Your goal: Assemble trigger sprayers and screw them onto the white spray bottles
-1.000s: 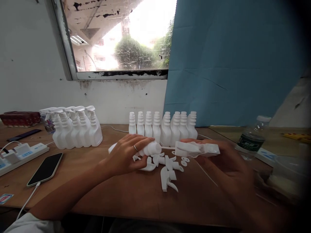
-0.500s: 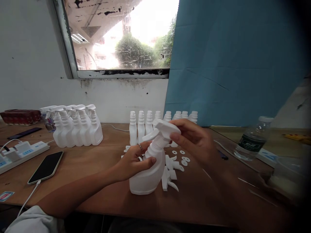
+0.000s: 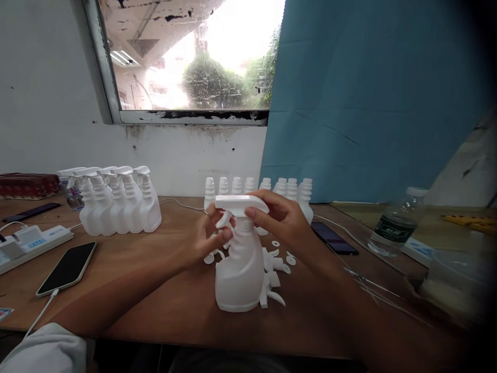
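Note:
A white spray bottle (image 3: 238, 282) stands upright on the table in front of me, with a white trigger sprayer head (image 3: 236, 201) on its neck. The nozzle points left. My right hand (image 3: 281, 215) is closed on the back of the sprayer head, thumb on the near side. Beside the neck and trigger is my left hand (image 3: 212, 233), its fingers bent and its thumb apart from them; its far fingertips are partly hidden. Loose white trigger sprayer heads (image 3: 272, 290) and small white washers (image 3: 290, 259) lie right of the bottle.
Several white bottles without heads (image 3: 236, 186) stand at the back. Finished-looking spray bottles (image 3: 116, 207) form a group at left. A charging phone (image 3: 68, 269), a power strip (image 3: 39, 246), another phone (image 3: 334, 238), a water bottle (image 3: 396, 223) and a clear tub (image 3: 446, 280) are around the table.
The bottle has gone from tilted to upright, and its sprayer head is now level. My left hand has left the bottle's body and moved up to the trigger side.

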A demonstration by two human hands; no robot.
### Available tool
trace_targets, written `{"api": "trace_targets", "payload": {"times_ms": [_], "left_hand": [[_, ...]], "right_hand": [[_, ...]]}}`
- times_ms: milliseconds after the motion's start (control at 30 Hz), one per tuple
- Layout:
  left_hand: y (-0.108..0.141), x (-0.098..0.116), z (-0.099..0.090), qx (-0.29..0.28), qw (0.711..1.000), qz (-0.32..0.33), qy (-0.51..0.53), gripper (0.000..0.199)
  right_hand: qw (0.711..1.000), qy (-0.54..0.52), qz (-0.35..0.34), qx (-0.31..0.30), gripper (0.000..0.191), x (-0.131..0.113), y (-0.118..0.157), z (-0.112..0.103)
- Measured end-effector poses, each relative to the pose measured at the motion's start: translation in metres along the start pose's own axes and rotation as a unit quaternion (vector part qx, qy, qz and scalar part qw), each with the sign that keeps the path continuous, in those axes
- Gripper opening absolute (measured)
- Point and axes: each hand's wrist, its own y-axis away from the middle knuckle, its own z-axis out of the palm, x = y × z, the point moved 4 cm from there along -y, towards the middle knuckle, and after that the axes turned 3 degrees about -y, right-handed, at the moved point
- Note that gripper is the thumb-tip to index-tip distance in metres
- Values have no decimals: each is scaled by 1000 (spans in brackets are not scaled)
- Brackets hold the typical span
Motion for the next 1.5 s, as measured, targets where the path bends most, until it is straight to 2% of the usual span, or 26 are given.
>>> {"api": "trace_targets", "payload": {"times_ms": [67,133,167,233,333,433,533,633,767,1000,1133,1267,1400,1500], "left_hand": [[-9,23,-10,61,993,88,-47,56],[-17,47,-13,84,981,137,-108,45],[-21,56,-11,85,977,138,-139,38],[-25,65,-7,80,976,100,-178,26],[-26,64,-2,83,983,46,-159,20],[-26,58,-2,113,985,40,-128,18],[-26,57,-6,137,982,42,-123,17],[-26,58,-8,146,979,52,-129,17],[-25,60,-5,130,981,45,-136,15],[-22,61,1,116,980,47,-153,13],[-22,60,1,113,980,50,-158,14],[-22,59,2,110,981,48,-151,14],[-21,60,2,108,982,48,-150,13],[-20,60,2,108,982,45,-149,14]], "right_hand": [[1000,-7,1,3,15,0,0,2],[1000,-23,3,10,17,2,0,3],[999,-37,5,14,17,5,1,5],[996,-80,12,23,17,12,2,8],[985,-169,24,22,19,26,5,17],[966,-258,6,-15,26,37,9,29],[952,-303,7,-35,32,42,14,35],[950,-311,24,-31,26,46,17,36],[949,-312,23,-26,22,50,19,35],[962,-268,50,9,37,50,20,36],[949,-313,31,-24,32,45,20,36],[955,-291,50,-2,37,48,20,35],[948,-315,49,-16,37,48,20,37],[957,-286,48,1,40,46,20,37]]}}
